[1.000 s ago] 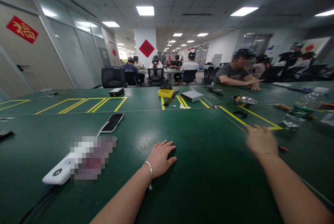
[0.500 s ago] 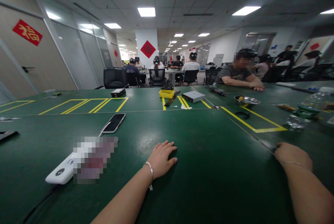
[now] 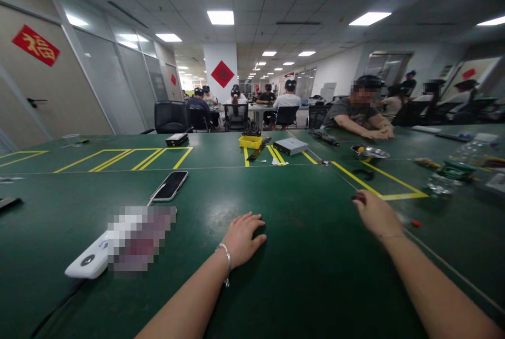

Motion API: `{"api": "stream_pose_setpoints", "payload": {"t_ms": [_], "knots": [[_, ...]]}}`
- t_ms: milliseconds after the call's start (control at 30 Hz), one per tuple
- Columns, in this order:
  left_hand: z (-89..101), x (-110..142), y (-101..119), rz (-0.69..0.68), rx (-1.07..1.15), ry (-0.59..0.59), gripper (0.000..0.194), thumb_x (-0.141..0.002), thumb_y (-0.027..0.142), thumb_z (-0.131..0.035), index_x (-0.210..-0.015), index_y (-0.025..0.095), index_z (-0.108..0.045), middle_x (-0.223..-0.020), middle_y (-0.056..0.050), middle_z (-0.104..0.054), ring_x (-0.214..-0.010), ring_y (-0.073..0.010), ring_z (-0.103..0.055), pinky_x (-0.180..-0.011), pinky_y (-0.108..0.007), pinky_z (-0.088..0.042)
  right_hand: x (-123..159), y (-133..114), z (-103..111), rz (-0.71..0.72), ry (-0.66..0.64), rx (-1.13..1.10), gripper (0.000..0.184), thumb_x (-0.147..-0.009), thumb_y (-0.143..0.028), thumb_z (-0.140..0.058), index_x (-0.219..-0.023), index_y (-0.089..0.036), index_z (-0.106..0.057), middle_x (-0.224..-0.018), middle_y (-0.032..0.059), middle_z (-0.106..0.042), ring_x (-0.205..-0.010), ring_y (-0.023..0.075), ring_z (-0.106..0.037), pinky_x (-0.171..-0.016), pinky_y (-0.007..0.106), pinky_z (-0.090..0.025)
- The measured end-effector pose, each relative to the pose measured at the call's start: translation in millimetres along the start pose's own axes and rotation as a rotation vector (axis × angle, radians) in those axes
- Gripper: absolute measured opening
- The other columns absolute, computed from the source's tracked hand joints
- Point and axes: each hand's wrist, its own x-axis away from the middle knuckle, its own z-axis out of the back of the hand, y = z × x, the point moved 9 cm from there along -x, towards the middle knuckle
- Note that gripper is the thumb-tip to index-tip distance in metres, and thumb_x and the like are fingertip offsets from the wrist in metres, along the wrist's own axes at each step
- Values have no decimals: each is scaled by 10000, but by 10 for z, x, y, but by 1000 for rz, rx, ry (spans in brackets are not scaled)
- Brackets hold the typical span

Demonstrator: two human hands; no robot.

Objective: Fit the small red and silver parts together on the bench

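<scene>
Flat on the green tabletop [image 3: 303, 281] rests my left hand [image 3: 245, 239], fingers extended and holding nothing. To the right, my right hand [image 3: 379, 216] has its fingers closed together, with a small dark thing [image 3: 358, 199] at the fingertips that is too small to name. That hand is just in front of a yellow tape outline [image 3: 402, 196]. A small red piece [image 3: 416, 223] lies on the table to the right of it. Inside the tape outline is a dark curved item [image 3: 363, 174].
Left of my hands lie a phone [image 3: 170, 186] and a white device [image 3: 89, 259] with a cable. Farther back are a yellow tray [image 3: 250, 142], a grey box [image 3: 291, 146] and a metal bowl [image 3: 370, 153]. A plastic bottle [image 3: 452, 173] is at right; a person [image 3: 347, 110] sits opposite.
My right hand has moved left and slightly away from me, and the small red piece now shows beside it. My left hand stays in place. The view has shifted slightly.
</scene>
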Motion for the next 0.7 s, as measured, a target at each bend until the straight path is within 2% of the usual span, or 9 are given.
{"api": "stream_pose_setpoints", "payload": {"t_ms": [100,167,200,267,367,467,533,600,700], "knots": [[36,-2,3,16,31,30,312,-785,381,-387,-1055,255,-479,-1181,-1,-471,-1144,-189,-339,-948,-364,-248,267,-1068,-18,394,-14,-111,220,-755,-283,-398,-887,-189,-547,-872,55,-582,-814,180,-507,-720,312,-395],[62,1,18,13,44,54,300,-794,395,-366,-1018,246,-499,-1140,-6,-502,-1118,-186,-369,-934,-350,-267,599,-1731,-37,658,-34,-196,175,-762,-251,-410,-854,-201,-550,-876,33,-576,-842,160,-491,-766,301,-383],[72,2,29,9,46,64,295,-796,402,-358,-995,244,-509,-1122,-6,-514,-1107,-185,-380,-928,-346,-272,767,-1986,-54,748,-42,-235,161,-763,-240,-417,-846,-204,-550,-869,28,-573,-848,155,-485,-774,297,-382],[75,3,54,-4,42,65,273,-802,393,-351,-954,247,-524,-1080,-2,-537,-1085,-180,-399,-923,-340,-272,1045,-2337,-104,846,-57,-297,147,-764,-218,-423,-838,-206,-549,-854,27,-567,-841,147,-482,-767,290,-388],[60,-3,81,-17,31,44,226,-804,345,-365,-914,248,-537,-1023,4,-560,-1053,-168,-422,-924,-337,-258,1237,-2537,-169,888,-83,-350,154,-767,-214,-419,-857,-207,-544,-864,29,-562,-830,141,-486,-758,288,-399],[82,-11,72,-6,44,58,199,-795,325,-383,-853,231,-549,-990,3,-570,-998,-160,-457,-901,-324,-276,1145,-2450,-127,928,-95,-349,274,-745,-299,-455,-1000,-213,-504,-974,37,-548,-912,163,-470,-814,319,-382],[110,-15,48,14,75,77,212,-800,332,-371,-819,224,-552,-925,3,-589,-921,-153,-494,-853,-304,-316,887,-2166,-55,867,-40,-275,358,-739,-329,-447,-1078,-214,-466,-1051,50,-522,-984,185,-439,-867,358,-342],[136,-17,-1,58,109,94,245,-805,353,-348,-815,220,-554,-851,-1,-602,-842,-149,-519,-784,-279,-355,515,-1617,11,670,68,-145,349,-747,-302,-408,-1072,-195,-477,-1099,77,-493,-1039,211,-403,-897,403,-296],[152,-14,-83,139,142,111,293,-807,386,-322,-817,214,-559,-810,-8,-603,-794,-149,-529,-707,-254,-379,59,-382,48,241,211,38,358,-696,-289,-423,-1003,-131,-516,-1139,156,-434,-1109,303,-317,-871,497,-256]]}}
